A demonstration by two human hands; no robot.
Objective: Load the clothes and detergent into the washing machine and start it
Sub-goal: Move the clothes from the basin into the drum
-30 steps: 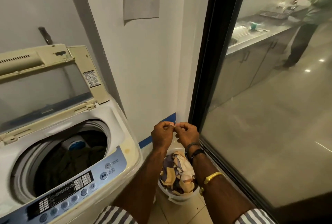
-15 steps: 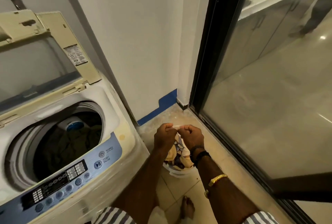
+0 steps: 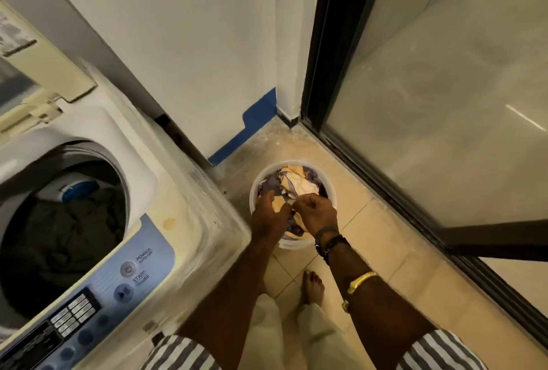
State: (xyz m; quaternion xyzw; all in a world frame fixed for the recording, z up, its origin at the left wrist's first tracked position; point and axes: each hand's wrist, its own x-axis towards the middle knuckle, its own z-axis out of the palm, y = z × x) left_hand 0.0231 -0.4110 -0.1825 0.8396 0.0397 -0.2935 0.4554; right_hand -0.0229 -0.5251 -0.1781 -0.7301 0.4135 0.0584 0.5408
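Note:
A white bucket stands on the tiled floor, filled with purple, cream and yellow clothes. Both my hands are down in it. My left hand digs into the near left of the pile, with a yellow fold between thumb and fingers. My right hand, fingers curled, pinches fabric beside it. To the left is the top-loading washing machine, lid raised. Dark clothes lie in its drum. Its blue control panel faces me.
A white wall with a blue skirting strip stands behind the bucket. A dark-framed glass door runs along the right. My bare foot is on the tiles just behind the bucket, close to the washer's corner.
My view has tipped down towards the floor. Both hands, pinched together above the bucket a second ago, have dropped into it and parted onto the clothes.

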